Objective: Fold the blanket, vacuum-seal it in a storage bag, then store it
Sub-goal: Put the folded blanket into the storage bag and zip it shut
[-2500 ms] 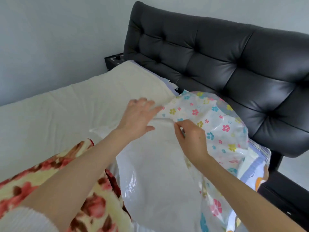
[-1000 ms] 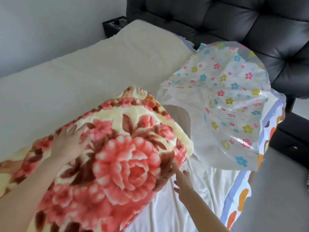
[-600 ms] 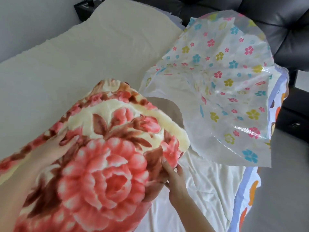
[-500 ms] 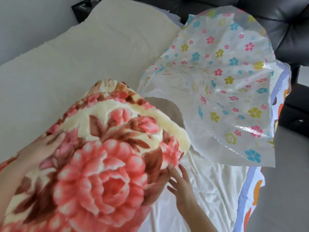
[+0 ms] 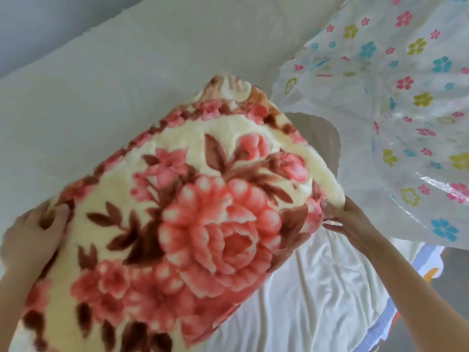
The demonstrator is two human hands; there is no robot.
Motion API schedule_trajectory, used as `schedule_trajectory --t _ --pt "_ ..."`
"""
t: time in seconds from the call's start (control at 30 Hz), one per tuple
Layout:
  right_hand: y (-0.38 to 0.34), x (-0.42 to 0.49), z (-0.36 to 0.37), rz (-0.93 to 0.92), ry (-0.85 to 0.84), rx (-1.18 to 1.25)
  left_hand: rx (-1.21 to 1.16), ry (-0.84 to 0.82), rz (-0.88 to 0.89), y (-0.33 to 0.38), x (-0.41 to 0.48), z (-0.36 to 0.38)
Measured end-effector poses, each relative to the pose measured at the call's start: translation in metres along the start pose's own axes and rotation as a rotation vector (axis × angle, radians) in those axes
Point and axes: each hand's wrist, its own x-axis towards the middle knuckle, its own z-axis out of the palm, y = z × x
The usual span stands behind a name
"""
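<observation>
A cream, softly textured bed cover [image 5: 121, 80] spans the upper left of the bed. A plain grey wall [image 5: 35, 24] rises behind its far edge. Nearer, a white sheet [image 5: 317, 306] lies rumpled in creases. At the bed's right edge, bedding with a blue and orange print [image 5: 429, 266] hangs toward the grey floor [image 5: 453, 308].

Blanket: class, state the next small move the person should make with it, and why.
Probably push the blanket forward and to the right so its far end enters the mouth of the bag. The blanket is folded, the left hand and right hand grip its sides, and its far end lies close to the open mouth, not yet inside.
</observation>
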Motion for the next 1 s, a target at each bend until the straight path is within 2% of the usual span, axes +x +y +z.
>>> schedule_trajectory --t 0.13,0.33,0.43,0.53,0.67,0.77,0.9,1.0 --pt "-0.002 -0.021 0.017 -0.081 0.15 0.096 0.066 0.053 -0.023 0.015 -0.067 -0.011" --pt "0.014 -0.077 0.017 -0.098 0.239 0.053 0.115 -0.06 0.109 0.032 -0.093 0.008" --pt "0.036 -0.127 0.015 -0.034 0.235 0.018 0.166 -0.16 0.147 0.043 -0.097 0.01" --pt "0.063 -0.189 0.014 0.068 0.198 -0.037 0.324 -0.268 0.238 0.052 -0.108 0.013" --pt "0.095 -0.268 0.012 0.188 0.107 -0.117 0.201 -0.306 0.288 0.093 -0.161 0.019" --pt "0.113 -0.321 0.022 0.252 0.046 -0.114 0.191 -0.305 0.389 0.124 -0.197 0.025" --pt "0.133 -0.357 0.018 0.335 -0.066 -0.163 0.217 -0.365 0.419 0.147 -0.232 0.03" --pt "0.115 -0.348 -0.015 0.272 0.071 -0.277 0.3 -0.374 0.456 0.157 -0.259 0.038"
